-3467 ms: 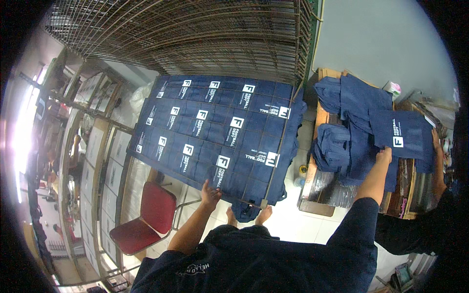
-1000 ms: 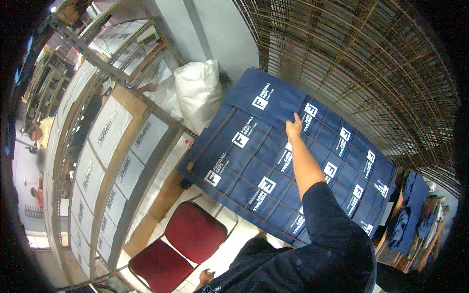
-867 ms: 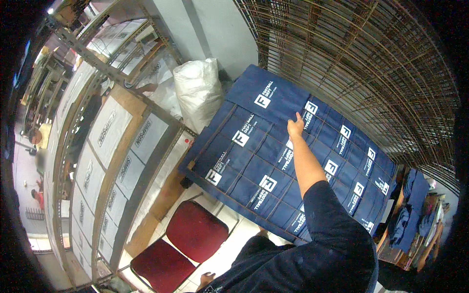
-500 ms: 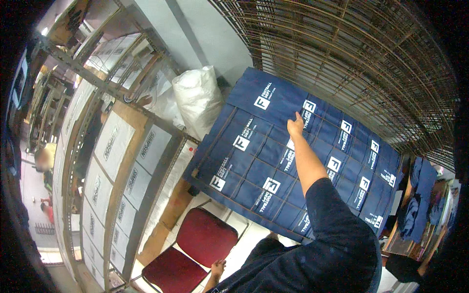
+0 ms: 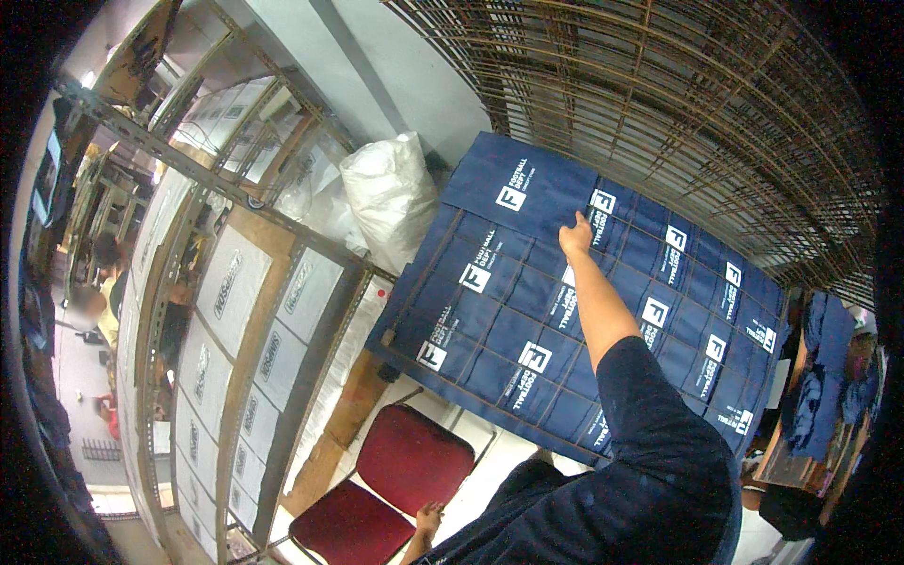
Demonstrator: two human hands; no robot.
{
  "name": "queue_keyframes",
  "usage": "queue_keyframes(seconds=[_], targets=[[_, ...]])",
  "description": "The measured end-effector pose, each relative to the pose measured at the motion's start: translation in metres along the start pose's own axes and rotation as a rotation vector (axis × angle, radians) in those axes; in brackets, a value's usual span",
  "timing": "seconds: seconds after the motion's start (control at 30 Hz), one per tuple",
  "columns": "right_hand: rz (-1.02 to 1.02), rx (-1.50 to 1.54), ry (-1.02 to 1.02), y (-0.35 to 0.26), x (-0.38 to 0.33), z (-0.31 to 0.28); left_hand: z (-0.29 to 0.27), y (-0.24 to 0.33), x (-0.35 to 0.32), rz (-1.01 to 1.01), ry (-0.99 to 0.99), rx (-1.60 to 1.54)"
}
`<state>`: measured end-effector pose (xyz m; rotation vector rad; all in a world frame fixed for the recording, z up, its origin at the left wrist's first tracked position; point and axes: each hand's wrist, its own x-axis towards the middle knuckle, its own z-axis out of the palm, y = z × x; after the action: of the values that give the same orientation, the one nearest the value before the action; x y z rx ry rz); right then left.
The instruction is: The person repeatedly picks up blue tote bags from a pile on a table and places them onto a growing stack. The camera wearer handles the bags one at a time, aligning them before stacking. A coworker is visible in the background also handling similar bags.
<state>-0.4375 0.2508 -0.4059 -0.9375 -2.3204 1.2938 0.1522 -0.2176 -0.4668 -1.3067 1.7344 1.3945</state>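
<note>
Likely light, limp and easily creased, the navy cloth (image 5: pixel 546 184) at one o'clock suits an edge hold; the right hand (image 5: pixel 576 235) overlies it, grip unclear; the left hand (image 5: pixel 429 518), at six, hangs loosely open.

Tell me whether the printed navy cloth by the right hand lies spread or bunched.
Spread: the navy cloth lies flat, white prints facing up.

Navy fabric (image 5: pixel 513 306) partly hidden, wire racks (image 5: pixel 659 113) cropped above

White-printed navy fabric pieces (image 5: pixel 541 306) lie flat on a wire rack (image 5: pixel 659 104).
</note>
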Motion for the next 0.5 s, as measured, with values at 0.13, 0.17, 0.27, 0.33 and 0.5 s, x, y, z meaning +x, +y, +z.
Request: queue_keyframes(seconds=[0.13,0.17,0.27,0.33,0.5], targets=[[-0.033,-0.044,-0.007,0.004,0.006,0.004,0.0,0.007,-0.007,0.017,-0.01,-0.022],[-0.013,-0.045,-0.017,0.005,0.009,0.004,0.001,0.008,-0.009,0.02,-0.002,-0.009],[0.023,-0.062,-0.048,-0.005,0.005,0.001,0.003,0.009,-0.017,0.033,0.02,0.007],[0.026,-0.086,-0.032,-0.005,0.006,0.002,0.003,0.01,-0.018,0.028,0.03,0.005],[0.082,-0.108,-0.07,-0.014,0.004,-0.007,-0.002,0.001,-0.012,0.043,-0.009,-0.013]])
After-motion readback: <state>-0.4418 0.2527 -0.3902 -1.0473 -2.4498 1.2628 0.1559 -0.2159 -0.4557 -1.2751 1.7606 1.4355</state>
